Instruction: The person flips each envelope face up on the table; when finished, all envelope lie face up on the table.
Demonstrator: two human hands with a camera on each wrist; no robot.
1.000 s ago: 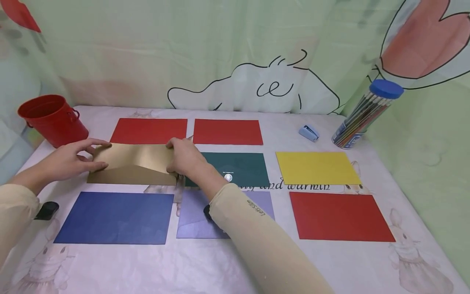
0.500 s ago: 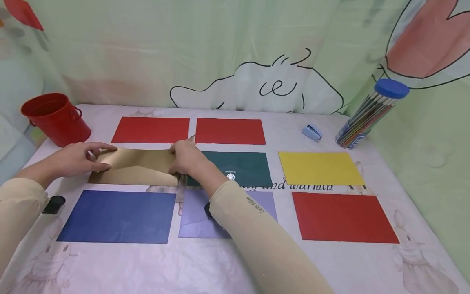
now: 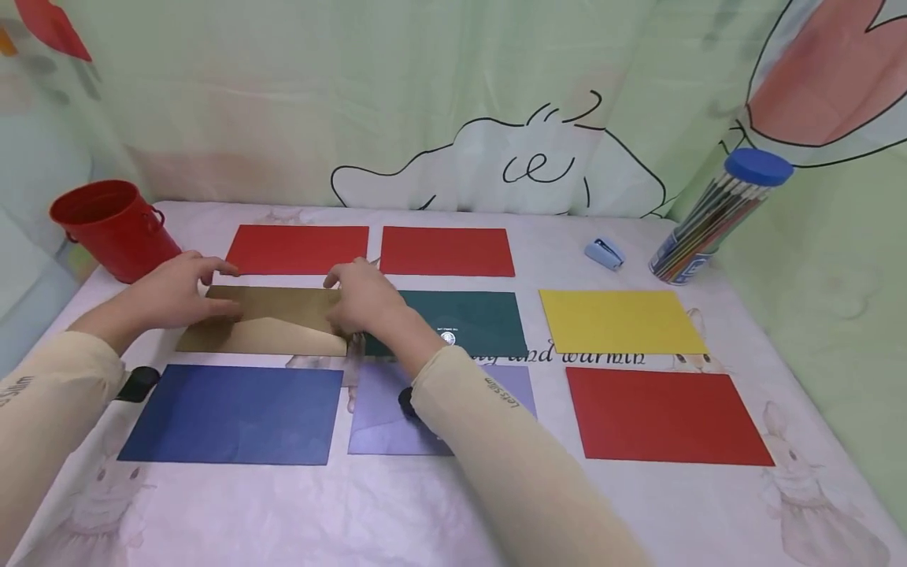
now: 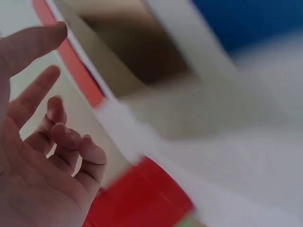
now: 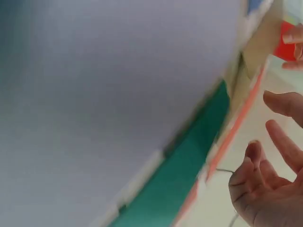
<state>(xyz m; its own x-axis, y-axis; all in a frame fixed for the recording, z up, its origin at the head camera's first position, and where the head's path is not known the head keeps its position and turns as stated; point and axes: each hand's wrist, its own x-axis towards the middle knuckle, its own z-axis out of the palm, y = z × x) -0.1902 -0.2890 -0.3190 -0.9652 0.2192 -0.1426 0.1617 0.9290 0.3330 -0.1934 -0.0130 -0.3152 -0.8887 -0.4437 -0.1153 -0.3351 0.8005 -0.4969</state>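
Note:
A gold envelope (image 3: 283,303) lies at the left of the middle row, the pointed line of its flap showing across it. My left hand (image 3: 170,293) hovers at its left end with thumb and fingers spread. In the left wrist view that hand (image 4: 45,161) has nothing between its fingers. Over the envelope's right end is my right hand (image 3: 364,298), partly covering the dark green envelope (image 3: 471,311) beside it. The right wrist view shows this hand (image 5: 272,189) with loosely bent fingers, holding nothing.
Two red envelopes (image 3: 301,249) lie behind, and a blue one (image 3: 234,413) and a purple one (image 3: 386,425) in front. Yellow (image 3: 623,323) and red (image 3: 669,417) envelopes lie right. A red bucket (image 3: 116,232), a light blue stapler (image 3: 605,253) and a blue-lidded pencil jar (image 3: 716,216) stand at the back.
The gold envelope has gone from bulging up in both hands to lying flatter. Both hands have let go of it, the left one rising slightly to the right.

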